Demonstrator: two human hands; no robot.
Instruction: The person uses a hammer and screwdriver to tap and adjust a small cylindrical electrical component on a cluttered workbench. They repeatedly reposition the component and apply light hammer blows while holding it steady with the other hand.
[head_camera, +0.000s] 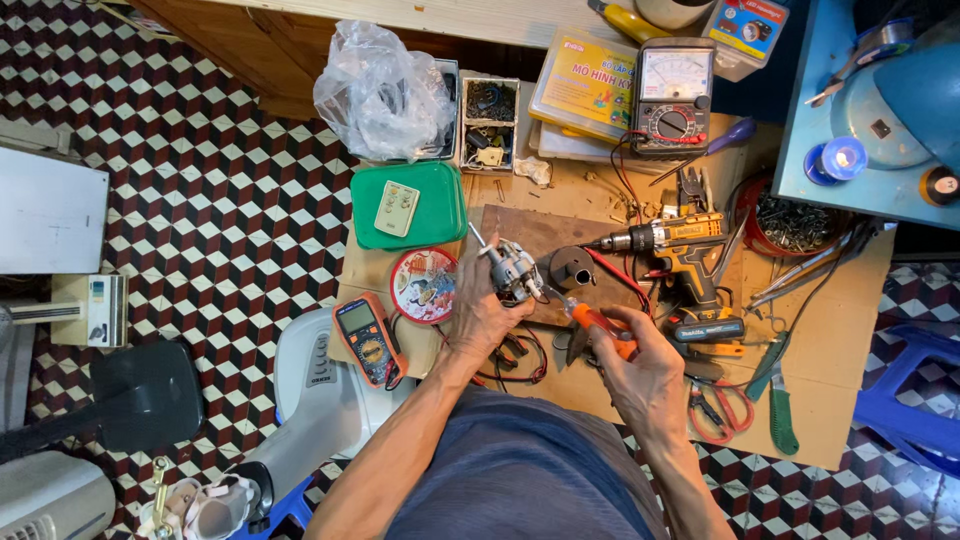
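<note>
A small motor is held above the middle of the desk, clasped in the left hand, whose grip is closed around its body. An orange-handled screwdriver is held in the right hand, the grip wrapped tight on the handle, with the tip set against the motor's lower side.

A slip seems the likeliest fault: the motor is carried in the air with nothing beneath it, so a push off-axis could drive the tip off the screw and toward the left fingers, or damage the screw head. A loosened screw could also drop among the clutter and be lost.

Counted outward: one black cylinder just beside the motor, one cordless drill, two multimeters, an orange one to the left and an analogue one at the back, one round tin, one green lid with one remote on it, one plastic bag, and one red-handled pliers.
</note>
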